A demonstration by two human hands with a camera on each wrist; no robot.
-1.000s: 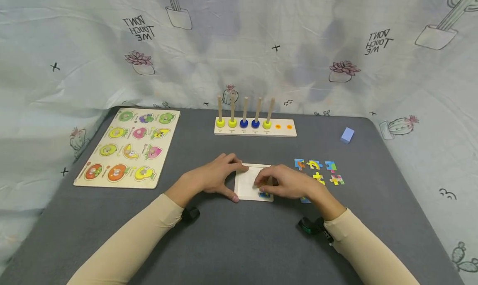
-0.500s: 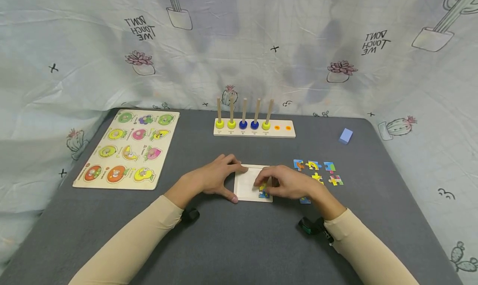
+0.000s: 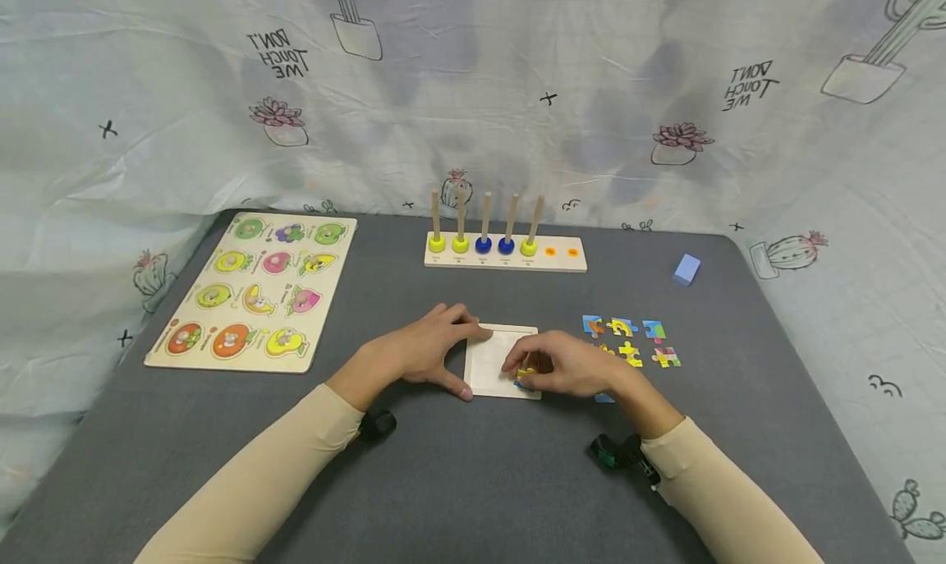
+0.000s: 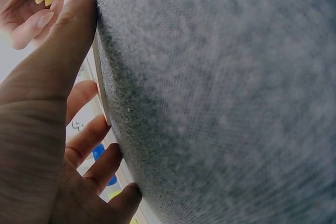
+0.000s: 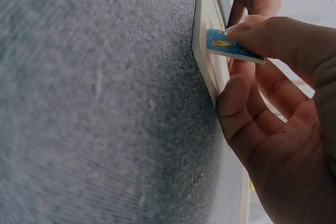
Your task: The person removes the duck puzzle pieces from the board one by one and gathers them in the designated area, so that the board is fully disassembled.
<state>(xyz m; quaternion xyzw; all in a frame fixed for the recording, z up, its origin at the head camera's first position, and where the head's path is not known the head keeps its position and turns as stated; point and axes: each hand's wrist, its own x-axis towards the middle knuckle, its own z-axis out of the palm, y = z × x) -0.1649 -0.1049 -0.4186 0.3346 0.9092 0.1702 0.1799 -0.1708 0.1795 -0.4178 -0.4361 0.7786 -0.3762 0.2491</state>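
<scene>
My right hand (image 3: 563, 364) pinches a blue and yellow jigsaw piece (image 5: 218, 43) between thumb and fingers. In the right wrist view the piece is tilted, one end at the rim of a shallow wooden puzzle tray (image 3: 488, 367). Part of it shows below the fingers in the head view, over the tray's front right corner. My left hand (image 3: 429, 346) is spread at the tray's left side, thumb at the near corner and index finger at the far one. Its fingers touch the tray's edge in the left wrist view.
Several loose jigsaw pieces (image 3: 630, 352) lie right of the tray, some partly behind my right hand. Behind it stands a peg board (image 3: 505, 259) with yellow and blue rings. A fruit puzzle board (image 3: 254, 295) lies at the left, a blue block (image 3: 686, 269) at the back right.
The right hand has shifted very slightly, and the piece in its fingers has changed its tilt over the tray's corner. My left hand has stayed at the tray's edge.
</scene>
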